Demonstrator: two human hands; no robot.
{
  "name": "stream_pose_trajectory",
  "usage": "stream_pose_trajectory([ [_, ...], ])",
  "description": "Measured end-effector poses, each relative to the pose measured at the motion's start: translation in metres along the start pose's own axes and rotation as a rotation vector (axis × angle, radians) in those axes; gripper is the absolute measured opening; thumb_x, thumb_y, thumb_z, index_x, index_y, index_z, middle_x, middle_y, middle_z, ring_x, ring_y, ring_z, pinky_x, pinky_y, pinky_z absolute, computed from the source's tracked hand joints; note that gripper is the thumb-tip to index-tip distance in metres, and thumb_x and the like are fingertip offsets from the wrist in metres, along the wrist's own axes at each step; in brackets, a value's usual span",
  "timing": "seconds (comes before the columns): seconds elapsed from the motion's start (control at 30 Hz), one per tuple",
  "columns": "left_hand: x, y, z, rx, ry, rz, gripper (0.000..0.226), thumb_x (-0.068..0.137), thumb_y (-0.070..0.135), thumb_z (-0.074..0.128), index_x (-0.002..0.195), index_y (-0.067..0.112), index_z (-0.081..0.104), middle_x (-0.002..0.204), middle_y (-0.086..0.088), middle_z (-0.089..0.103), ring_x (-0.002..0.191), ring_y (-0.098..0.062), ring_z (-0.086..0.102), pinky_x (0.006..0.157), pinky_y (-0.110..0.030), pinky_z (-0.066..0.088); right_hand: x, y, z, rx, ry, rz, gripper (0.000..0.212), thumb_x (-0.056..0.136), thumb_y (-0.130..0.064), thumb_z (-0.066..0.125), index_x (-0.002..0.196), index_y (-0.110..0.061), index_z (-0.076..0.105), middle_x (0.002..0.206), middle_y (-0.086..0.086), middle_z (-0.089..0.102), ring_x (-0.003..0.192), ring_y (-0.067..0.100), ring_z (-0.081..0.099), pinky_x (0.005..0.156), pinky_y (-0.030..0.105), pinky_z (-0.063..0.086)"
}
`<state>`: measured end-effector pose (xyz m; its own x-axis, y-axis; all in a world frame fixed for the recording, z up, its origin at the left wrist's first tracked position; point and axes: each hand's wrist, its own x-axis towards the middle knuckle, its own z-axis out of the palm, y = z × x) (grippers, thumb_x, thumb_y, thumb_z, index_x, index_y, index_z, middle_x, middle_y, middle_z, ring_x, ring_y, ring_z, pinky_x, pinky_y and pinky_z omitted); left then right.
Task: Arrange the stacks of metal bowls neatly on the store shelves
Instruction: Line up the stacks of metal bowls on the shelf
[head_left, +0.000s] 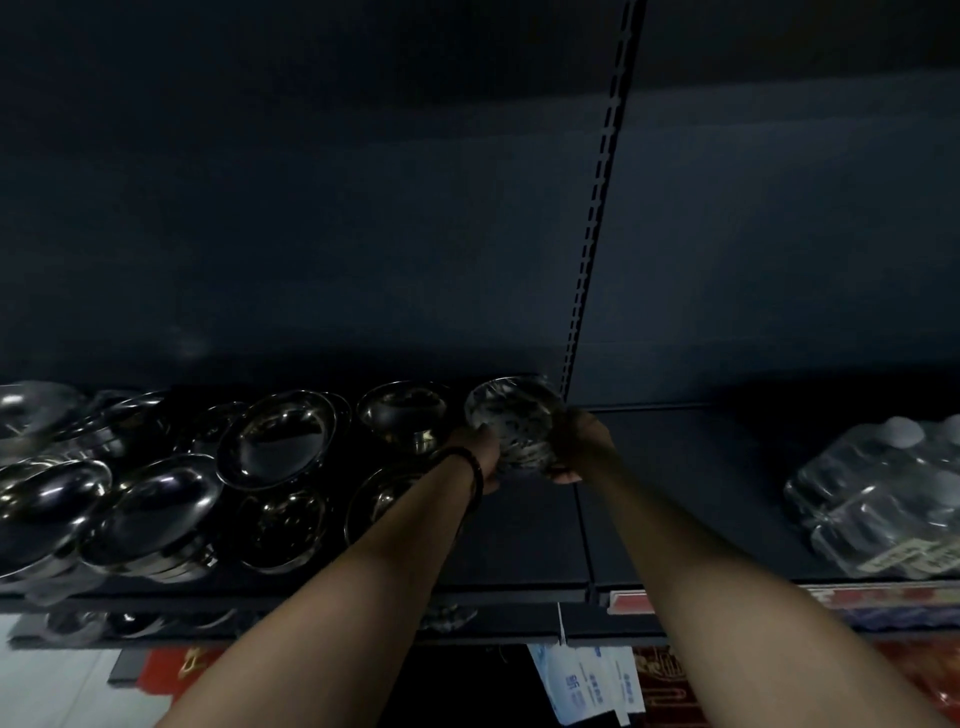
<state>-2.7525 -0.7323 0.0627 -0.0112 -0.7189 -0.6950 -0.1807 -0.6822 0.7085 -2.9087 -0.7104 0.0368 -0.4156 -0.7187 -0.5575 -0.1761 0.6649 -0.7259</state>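
Both my hands grip one stack of small metal bowls (514, 421), wrapped in clear film, at the back of the dark shelf (519, 535) by the slotted upright. My left hand (480, 454) holds its left side and my right hand (579, 441) its right side. To the left another small bowl stack (402, 413) stands at the back. Wider shiny bowl stacks (278, 439) (156, 514) (41, 514) lie tilted and crowded over the shelf's left half. Further bowls (283, 527) (371, 499) sit near my left forearm, partly hidden by it.
A slotted metal upright (597, 208) divides the shelf bays. On the right bay lies a clear plastic-wrapped pack (878, 499). A red price strip (727, 597) runs along the front edge. Paper tags (582, 686) hang below. More bowls (130, 621) show on the lower shelf.
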Motion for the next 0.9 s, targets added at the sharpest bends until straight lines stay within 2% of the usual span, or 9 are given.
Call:
stream_pose_trajectory([
  [0.2,0.007,0.006,0.012,-0.087,-0.019,-0.055,0.031,0.107,0.017,0.045,0.135,0.013,0.059,0.134,-0.018,0.065,0.115,-0.04,0.067,0.047,-0.044,0.061,0.012,0.0,-0.001,-0.059,-0.032,0.027,0.019,0.096,-0.012,0.074,0.11,0.001,0.069,0.101,0.024,0.077,0.074,0.037,0.08,0.066,0.054,0.067],
  [0.27,0.01,0.005,0.014,-0.08,-0.011,-0.075,0.027,0.108,0.019,0.046,0.129,0.01,0.062,0.127,-0.021,0.068,0.109,-0.041,0.069,0.046,-0.046,0.061,0.012,0.004,0.001,-0.101,-0.051,0.01,0.019,0.094,-0.008,0.075,0.109,0.003,0.071,0.097,0.023,0.078,0.076,0.035,0.08,0.066,0.051,0.067],
  [0.37,0.018,-0.002,0.013,-0.08,0.001,-0.089,0.031,0.111,0.019,0.037,0.126,0.007,0.061,0.125,-0.02,0.07,0.104,-0.039,0.071,0.037,-0.042,0.056,0.003,0.005,0.001,-0.144,-0.05,-0.065,0.029,0.106,-0.013,0.055,0.124,0.008,0.066,0.112,0.025,0.075,0.084,0.034,0.079,0.053,0.031,0.064],
  [0.43,0.014,-0.004,0.011,-0.013,-0.039,-0.089,0.031,0.111,0.019,0.04,0.128,0.008,0.063,0.121,-0.018,0.072,0.098,-0.036,0.073,0.039,-0.039,0.057,-0.007,0.005,-0.004,-0.163,-0.037,-0.081,0.028,0.107,-0.011,0.052,0.118,0.009,0.067,0.105,0.024,0.077,0.088,0.035,0.079,0.059,0.033,0.065],
  [0.53,-0.006,-0.007,0.004,0.142,-0.173,-0.106,0.022,0.109,0.018,0.046,0.118,0.012,0.065,0.118,-0.014,0.073,0.092,-0.029,0.074,0.057,-0.045,0.065,-0.022,0.013,-0.013,-0.184,-0.036,-0.034,0.013,0.1,-0.008,0.065,0.093,0.0,0.072,0.072,0.016,0.076,0.069,0.03,0.08,0.064,0.048,0.067],
  [0.63,-0.015,-0.016,-0.005,0.262,-0.215,-0.113,0.018,0.107,0.02,0.051,0.117,0.012,0.065,0.116,-0.013,0.072,0.088,-0.028,0.074,0.066,-0.046,0.067,-0.039,0.028,-0.022,-0.176,-0.084,0.037,0.017,0.099,-0.023,0.067,0.097,-0.007,0.072,0.08,0.016,0.077,0.062,0.028,0.079,0.054,0.039,0.065],
  [0.73,-0.02,-0.022,-0.009,0.446,-0.105,-0.002,0.029,0.106,0.019,0.051,0.129,0.005,0.062,0.125,-0.017,0.068,0.093,-0.029,0.072,0.079,-0.044,0.066,-0.049,0.034,-0.026,-0.211,-0.064,0.011,0.021,0.098,-0.03,0.066,0.099,-0.009,0.072,0.089,0.015,0.077,0.068,0.028,0.079,0.056,0.038,0.066],
  [0.83,-0.016,-0.02,-0.009,0.458,-0.019,0.143,0.038,0.105,0.013,0.051,0.14,-0.004,0.053,0.13,-0.02,0.066,0.074,-0.019,0.067,0.056,-0.027,0.061,-0.049,0.033,-0.024,-0.157,0.017,-0.111,0.016,0.097,-0.032,0.065,0.1,-0.02,0.075,0.091,0.013,0.079,0.071,0.026,0.079,0.061,0.042,0.068],
  [0.9,-0.018,-0.017,-0.007,0.547,-0.027,0.162,0.038,0.105,0.012,0.051,0.139,-0.006,0.053,0.127,-0.022,0.067,0.074,-0.024,0.071,0.054,-0.029,0.062,-0.05,0.034,-0.022,-0.1,0.042,-0.102,0.018,0.097,-0.028,0.066,0.105,-0.017,0.079,0.093,0.014,0.079,0.07,0.025,0.079,0.06,0.043,0.067],
])
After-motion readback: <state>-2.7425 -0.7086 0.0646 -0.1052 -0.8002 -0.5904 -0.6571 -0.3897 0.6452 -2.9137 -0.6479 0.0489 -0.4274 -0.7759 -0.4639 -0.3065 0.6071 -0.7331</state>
